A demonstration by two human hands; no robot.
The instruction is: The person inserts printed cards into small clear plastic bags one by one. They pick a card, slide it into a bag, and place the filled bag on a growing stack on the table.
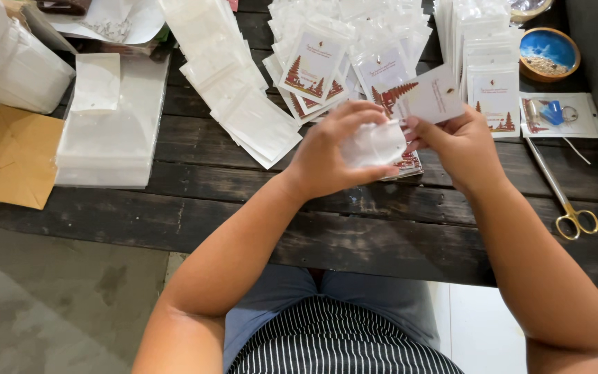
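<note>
Two hands meet above the dark wooden bench [243, 228]: the left hand [330, 156] pinches a clear plastic sleeve [375, 144], mouth facing right, toward the printed card [432, 93] gripped in the right hand [459, 147], stacks of packed cards [320, 62] beyond.

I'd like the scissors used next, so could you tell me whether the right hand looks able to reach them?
Probably yes. The scissors lie uncovered on the table just right of the right hand, with nothing between. That hand holds a card, so it would likely need freeing first.
</note>
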